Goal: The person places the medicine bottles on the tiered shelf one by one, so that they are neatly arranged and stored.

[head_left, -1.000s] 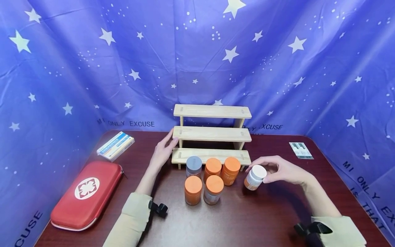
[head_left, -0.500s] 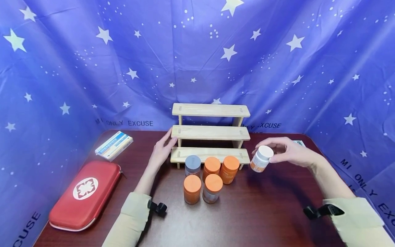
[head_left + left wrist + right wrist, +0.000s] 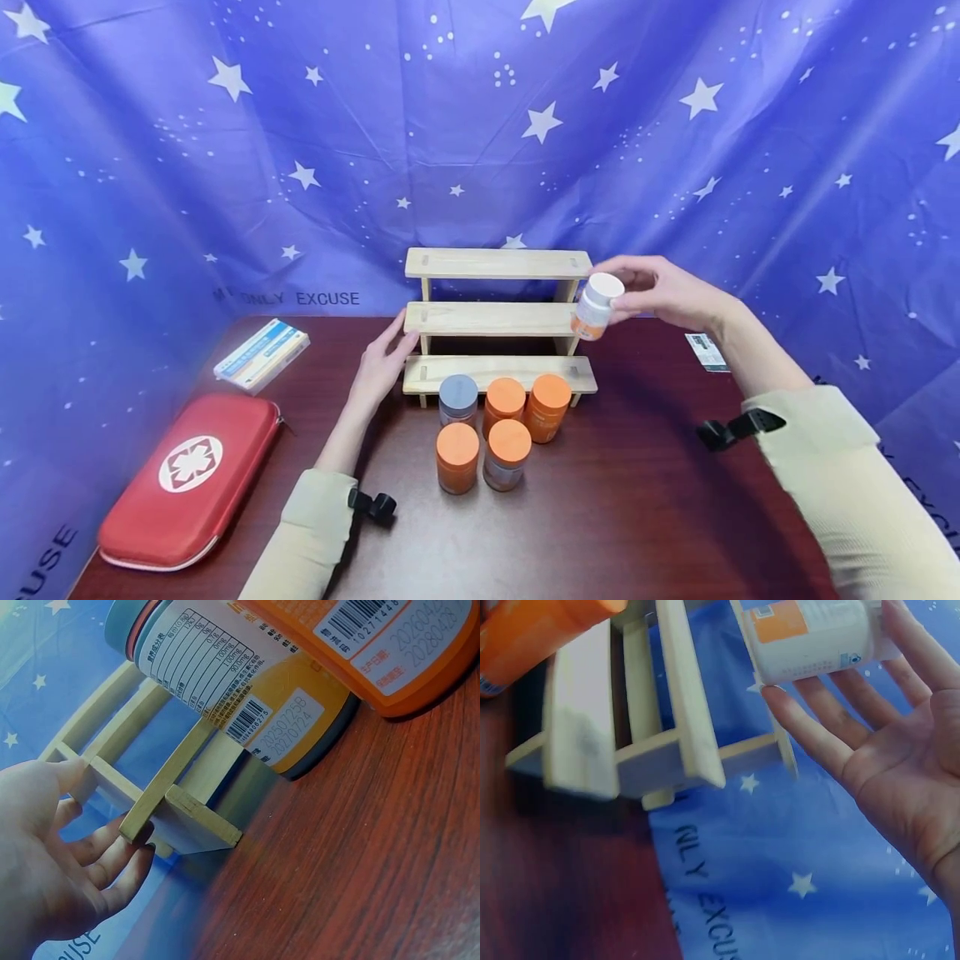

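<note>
My right hand (image 3: 667, 292) holds a small white pill bottle (image 3: 595, 312) with an orange label, raised and tilted at the right end of the middle step. In the right wrist view the thumb and fingers pinch the bottle (image 3: 810, 641) near its cap end. My left hand (image 3: 381, 367) grips the left end of the three-step wooden display stand (image 3: 495, 319); the left wrist view shows its fingers (image 3: 112, 859) curled at the board's end. Before the stand are several supplement jars: a grey-lidded jar (image 3: 458, 396) and orange-lidded ones, such as the front-left jar (image 3: 457, 458).
A red zipped first-aid case (image 3: 187, 483) lies at the left of the dark wooden table (image 3: 600, 517). Behind it is a blue-and-white medicine box (image 3: 262, 354). At the far right lies a flat printed packet (image 3: 707, 352). A blue star-printed cloth (image 3: 337, 125) hangs behind.
My right hand has lifted the white bottle from low beside the jars, first right and up, then left to the stand's middle step. My left hand stays at the stand; the view shifts slightly.
</note>
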The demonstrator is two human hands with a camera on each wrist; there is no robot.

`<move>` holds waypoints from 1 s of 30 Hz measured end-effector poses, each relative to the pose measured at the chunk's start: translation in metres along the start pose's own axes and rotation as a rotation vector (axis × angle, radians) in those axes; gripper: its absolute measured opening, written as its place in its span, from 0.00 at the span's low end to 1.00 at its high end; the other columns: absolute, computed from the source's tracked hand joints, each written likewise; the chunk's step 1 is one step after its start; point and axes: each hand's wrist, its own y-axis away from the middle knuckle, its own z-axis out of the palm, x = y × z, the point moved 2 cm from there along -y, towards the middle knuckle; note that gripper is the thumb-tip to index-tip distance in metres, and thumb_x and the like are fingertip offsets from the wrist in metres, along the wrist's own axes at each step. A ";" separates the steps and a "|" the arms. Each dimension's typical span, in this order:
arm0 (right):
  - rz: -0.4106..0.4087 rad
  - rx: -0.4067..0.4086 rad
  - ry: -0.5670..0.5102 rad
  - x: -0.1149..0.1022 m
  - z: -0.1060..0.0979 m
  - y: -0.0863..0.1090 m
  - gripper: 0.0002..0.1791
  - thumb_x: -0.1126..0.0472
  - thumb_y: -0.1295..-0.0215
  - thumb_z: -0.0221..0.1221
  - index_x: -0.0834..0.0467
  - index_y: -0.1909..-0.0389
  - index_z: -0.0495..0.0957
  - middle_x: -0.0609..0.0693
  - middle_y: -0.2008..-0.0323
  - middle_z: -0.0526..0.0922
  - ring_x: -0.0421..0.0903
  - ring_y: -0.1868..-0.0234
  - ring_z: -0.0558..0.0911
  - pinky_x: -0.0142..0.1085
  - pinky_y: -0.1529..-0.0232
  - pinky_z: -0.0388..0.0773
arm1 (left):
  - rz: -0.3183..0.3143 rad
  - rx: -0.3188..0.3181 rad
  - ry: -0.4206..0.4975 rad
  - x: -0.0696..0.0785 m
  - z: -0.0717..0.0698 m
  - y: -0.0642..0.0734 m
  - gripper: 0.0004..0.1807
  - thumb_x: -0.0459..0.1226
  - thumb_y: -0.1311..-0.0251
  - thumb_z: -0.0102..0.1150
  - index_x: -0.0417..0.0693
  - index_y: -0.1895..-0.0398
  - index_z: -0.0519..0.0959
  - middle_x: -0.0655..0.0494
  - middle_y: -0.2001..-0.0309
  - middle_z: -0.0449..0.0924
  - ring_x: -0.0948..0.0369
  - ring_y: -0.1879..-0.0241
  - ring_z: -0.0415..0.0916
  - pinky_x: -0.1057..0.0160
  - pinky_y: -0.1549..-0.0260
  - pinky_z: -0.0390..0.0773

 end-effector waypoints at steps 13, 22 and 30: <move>0.100 0.168 -0.005 -0.041 0.011 -0.081 0.21 0.68 0.28 0.60 0.53 0.37 0.78 0.52 0.49 0.84 0.49 0.48 0.85 0.47 0.51 0.90 | -0.005 -0.004 -0.011 0.001 -0.003 0.000 0.36 0.63 0.29 0.53 0.74 0.20 0.58 0.53 0.19 0.59 0.48 0.26 0.68 0.45 0.35 0.79; 0.095 0.194 -0.016 -0.059 0.021 -0.121 0.20 0.66 0.27 0.60 0.53 0.37 0.77 0.54 0.45 0.81 0.51 0.41 0.80 0.49 0.50 0.89 | -0.008 -0.020 -0.003 0.000 -0.002 0.001 0.36 0.63 0.29 0.53 0.74 0.20 0.57 0.57 0.18 0.55 0.49 0.22 0.61 0.46 0.33 0.78; 0.100 0.199 0.002 -0.069 0.026 -0.143 0.21 0.65 0.28 0.61 0.53 0.35 0.76 0.54 0.44 0.80 0.52 0.40 0.79 0.49 0.49 0.89 | 0.009 -0.011 -0.007 0.000 0.000 -0.001 0.36 0.63 0.29 0.52 0.74 0.20 0.58 0.55 0.18 0.56 0.48 0.23 0.62 0.44 0.33 0.77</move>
